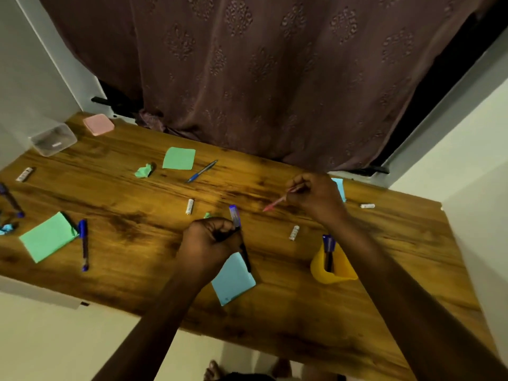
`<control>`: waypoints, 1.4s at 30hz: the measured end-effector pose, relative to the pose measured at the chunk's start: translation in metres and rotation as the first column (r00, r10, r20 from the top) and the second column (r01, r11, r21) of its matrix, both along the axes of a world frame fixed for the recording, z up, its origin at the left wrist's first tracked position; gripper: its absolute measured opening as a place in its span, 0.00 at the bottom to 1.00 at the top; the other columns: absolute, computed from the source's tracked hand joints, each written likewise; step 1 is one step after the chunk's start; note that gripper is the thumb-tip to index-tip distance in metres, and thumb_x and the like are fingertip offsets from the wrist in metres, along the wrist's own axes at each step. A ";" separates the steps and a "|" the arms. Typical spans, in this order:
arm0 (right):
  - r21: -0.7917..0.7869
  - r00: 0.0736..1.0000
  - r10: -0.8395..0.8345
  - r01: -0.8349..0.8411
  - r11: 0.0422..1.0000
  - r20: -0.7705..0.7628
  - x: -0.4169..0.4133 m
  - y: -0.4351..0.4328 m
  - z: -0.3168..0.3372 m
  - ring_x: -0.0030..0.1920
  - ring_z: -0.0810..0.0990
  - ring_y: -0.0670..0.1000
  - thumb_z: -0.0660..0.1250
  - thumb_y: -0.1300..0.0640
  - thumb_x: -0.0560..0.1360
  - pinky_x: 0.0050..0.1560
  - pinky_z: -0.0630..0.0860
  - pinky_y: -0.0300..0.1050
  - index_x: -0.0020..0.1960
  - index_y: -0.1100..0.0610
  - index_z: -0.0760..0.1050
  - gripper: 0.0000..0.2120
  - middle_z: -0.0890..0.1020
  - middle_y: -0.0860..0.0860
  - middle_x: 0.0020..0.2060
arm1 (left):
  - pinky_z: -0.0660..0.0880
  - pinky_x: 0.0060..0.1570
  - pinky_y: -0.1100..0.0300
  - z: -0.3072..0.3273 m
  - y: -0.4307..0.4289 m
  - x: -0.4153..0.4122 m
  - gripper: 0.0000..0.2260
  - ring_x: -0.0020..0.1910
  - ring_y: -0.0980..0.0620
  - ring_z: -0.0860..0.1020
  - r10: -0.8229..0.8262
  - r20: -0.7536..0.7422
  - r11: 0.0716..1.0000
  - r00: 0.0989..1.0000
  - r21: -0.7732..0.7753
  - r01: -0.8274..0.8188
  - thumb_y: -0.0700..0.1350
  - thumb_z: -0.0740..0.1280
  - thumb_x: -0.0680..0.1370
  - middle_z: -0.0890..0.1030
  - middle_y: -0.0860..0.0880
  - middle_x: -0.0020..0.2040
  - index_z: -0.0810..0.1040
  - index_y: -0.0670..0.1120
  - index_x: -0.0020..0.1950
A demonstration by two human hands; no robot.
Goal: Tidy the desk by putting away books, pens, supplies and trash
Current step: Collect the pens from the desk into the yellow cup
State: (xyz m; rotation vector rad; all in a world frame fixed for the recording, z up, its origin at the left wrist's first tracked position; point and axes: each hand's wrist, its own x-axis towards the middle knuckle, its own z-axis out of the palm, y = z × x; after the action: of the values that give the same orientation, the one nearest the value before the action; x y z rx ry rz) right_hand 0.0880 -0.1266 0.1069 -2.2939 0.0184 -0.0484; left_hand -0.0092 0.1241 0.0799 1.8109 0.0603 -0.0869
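My left hand (210,240) is closed around a blue-capped black pen (235,215), held upright over a light blue notepad (233,281). My right hand (313,198) grips a red pen (277,202) whose tip points down-left just above the wooden desk (137,284). A yellow pen cup (339,268) with one blue-capped pen in it stands below my right forearm. More blue pens lie at the left (83,244), the far left (11,200) and the middle back (202,171). Green notepads lie at the left (48,236) and the back (179,158).
Small white tubes (189,206) (294,232) (367,206) (24,174) are scattered on the desk. Crumpled green paper (144,171) lies near the back. A clear plastic box (53,138) and a pink lid (98,124) sit at the back left corner. A brown curtain hangs behind.
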 end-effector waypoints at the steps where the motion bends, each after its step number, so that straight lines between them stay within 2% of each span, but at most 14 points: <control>1: 0.067 1.000 -0.017 0.018 0.998 -0.015 -0.014 -0.008 0.001 0.44 0.85 0.43 0.80 0.58 0.67 0.50 0.82 0.44 0.46 0.51 0.84 0.10 0.87 0.46 0.41 | 0.81 0.46 0.39 0.002 -0.009 0.001 0.04 0.39 0.47 0.85 -0.004 0.013 1.000 1.000 0.009 0.003 0.43 0.75 0.74 0.86 0.51 0.38 0.85 0.52 0.42; 3: 0.215 0.997 -0.055 0.065 0.974 -0.050 -0.042 -0.019 0.006 0.44 0.86 0.44 0.81 0.60 0.66 0.48 0.82 0.44 0.46 0.53 0.83 0.12 0.87 0.47 0.41 | 0.82 0.43 0.43 0.006 -0.025 0.003 0.08 0.39 0.49 0.84 -0.004 0.043 1.000 0.999 0.007 0.004 0.40 0.76 0.74 0.85 0.54 0.38 0.84 0.54 0.42; 6: 0.389 0.994 -0.086 0.108 0.915 -0.074 -0.076 -0.037 0.015 0.46 0.87 0.48 0.80 0.63 0.68 0.49 0.83 0.46 0.47 0.58 0.82 0.11 0.88 0.50 0.43 | 0.79 0.44 0.55 0.016 -0.056 0.002 0.07 0.43 0.56 0.84 -0.022 0.100 0.999 0.995 -0.033 0.025 0.38 0.76 0.74 0.86 0.54 0.40 0.85 0.50 0.45; 9: 0.466 0.991 -0.130 0.124 0.876 -0.021 -0.097 -0.057 0.020 0.48 0.87 0.50 0.79 0.65 0.69 0.49 0.83 0.46 0.48 0.60 0.83 0.09 0.88 0.51 0.44 | 0.80 0.48 0.56 0.025 -0.088 -0.001 0.07 0.45 0.56 0.85 -0.046 0.136 0.995 0.990 -0.079 0.057 0.38 0.76 0.73 0.87 0.54 0.42 0.86 0.49 0.47; 13: 0.516 0.968 -0.237 0.164 0.841 0.080 -0.115 -0.085 0.029 0.48 0.87 0.48 0.79 0.64 0.71 0.49 0.83 0.42 0.52 0.58 0.85 0.11 0.88 0.49 0.46 | 0.80 0.45 0.58 0.028 -0.130 -0.007 0.05 0.44 0.55 0.85 -0.120 0.181 0.988 0.976 -0.079 0.136 0.38 0.76 0.74 0.87 0.52 0.42 0.85 0.47 0.47; 17: 0.435 0.959 -0.235 0.147 0.889 0.157 -0.126 -0.109 0.021 0.48 0.86 0.43 0.78 0.63 0.72 0.47 0.80 0.33 0.52 0.55 0.85 0.10 0.88 0.44 0.46 | 0.78 0.41 0.61 0.021 -0.166 -0.014 0.06 0.41 0.57 0.84 -0.157 0.189 0.983 0.969 -0.062 0.171 0.36 0.74 0.76 0.86 0.54 0.40 0.85 0.47 0.45; 20: 0.375 0.974 -0.194 0.137 0.917 0.119 -0.127 -0.117 -0.001 0.48 0.86 0.40 0.77 0.62 0.73 0.49 0.80 0.34 0.52 0.52 0.85 0.10 0.88 0.42 0.46 | 0.81 0.41 0.53 0.005 -0.181 -0.015 0.07 0.41 0.55 0.84 -0.149 0.133 0.989 0.980 0.008 0.149 0.38 0.74 0.76 0.87 0.55 0.41 0.86 0.51 0.46; 22: 0.306 0.983 -0.160 0.127 0.944 0.085 -0.127 -0.120 -0.018 0.48 0.85 0.39 0.77 0.59 0.74 0.49 0.80 0.34 0.53 0.50 0.85 0.09 0.87 0.41 0.46 | 0.82 0.44 0.53 -0.007 -0.188 -0.015 0.08 0.43 0.56 0.85 -0.135 0.122 0.990 0.983 0.055 0.129 0.38 0.75 0.75 0.87 0.55 0.43 0.87 0.52 0.48; 26: 0.250 0.992 -0.119 0.107 0.962 0.034 -0.127 -0.119 -0.042 0.47 0.84 0.37 0.76 0.58 0.75 0.44 0.78 0.30 0.54 0.49 0.84 0.09 0.87 0.40 0.45 | 0.77 0.37 0.66 -0.024 -0.195 -0.016 0.13 0.39 0.63 0.83 -0.110 0.117 0.976 0.987 0.198 0.086 0.39 0.77 0.73 0.84 0.61 0.38 0.85 0.59 0.44; 29: 0.178 0.996 -0.082 0.077 0.981 0.021 -0.125 -0.118 -0.051 0.46 0.84 0.37 0.75 0.55 0.76 0.43 0.81 0.35 0.56 0.48 0.84 0.09 0.86 0.40 0.46 | 0.70 0.36 0.72 -0.034 -0.195 -0.018 0.09 0.35 0.66 0.80 -0.096 0.102 0.955 0.990 0.291 0.062 0.39 0.77 0.72 0.81 0.62 0.35 0.87 0.53 0.45; 31: 0.136 0.999 -0.048 0.049 0.989 -0.011 -0.125 -0.117 -0.054 0.47 0.83 0.36 0.74 0.54 0.76 0.44 0.80 0.33 0.58 0.48 0.83 0.10 0.86 0.40 0.48 | 0.70 0.36 0.74 -0.038 -0.196 -0.019 0.06 0.36 0.67 0.80 -0.089 0.082 0.935 0.993 0.350 0.055 0.40 0.77 0.72 0.82 0.60 0.36 0.88 0.50 0.47; 36: 0.088 1.000 0.015 -0.014 0.996 -0.014 -0.126 -0.114 -0.054 0.53 0.83 0.39 0.73 0.54 0.77 0.55 0.83 0.45 0.61 0.50 0.83 0.13 0.86 0.43 0.54 | 0.80 0.45 0.64 -0.040 -0.191 -0.021 0.09 0.41 0.62 0.83 -0.033 0.018 0.950 0.999 0.312 0.026 0.42 0.77 0.72 0.87 0.54 0.45 0.88 0.49 0.51; 39: 0.078 0.994 -0.020 0.012 0.997 0.111 -0.123 -0.115 -0.039 0.54 0.83 0.40 0.73 0.54 0.78 0.56 0.82 0.43 0.62 0.52 0.82 0.13 0.86 0.44 0.54 | 0.81 0.47 0.62 -0.038 -0.179 -0.021 0.11 0.43 0.62 0.84 0.003 -0.023 0.961 1.000 0.278 0.003 0.41 0.77 0.72 0.87 0.54 0.46 0.87 0.50 0.53; 42: 0.158 0.976 -0.039 0.004 0.987 0.215 -0.116 -0.107 -0.018 0.53 0.83 0.38 0.73 0.55 0.78 0.54 0.82 0.40 0.60 0.52 0.83 0.11 0.86 0.43 0.52 | 0.83 0.47 0.57 -0.036 -0.162 -0.024 0.10 0.42 0.62 0.84 0.078 -0.043 0.965 0.996 0.256 -0.064 0.41 0.77 0.73 0.87 0.57 0.44 0.87 0.53 0.52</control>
State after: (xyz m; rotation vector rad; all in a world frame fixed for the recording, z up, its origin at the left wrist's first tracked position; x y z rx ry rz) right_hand -0.0283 -0.2338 0.0889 -2.1197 -0.0642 -0.2989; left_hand -0.0331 -0.0375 0.0442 2.0609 0.1809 -0.0791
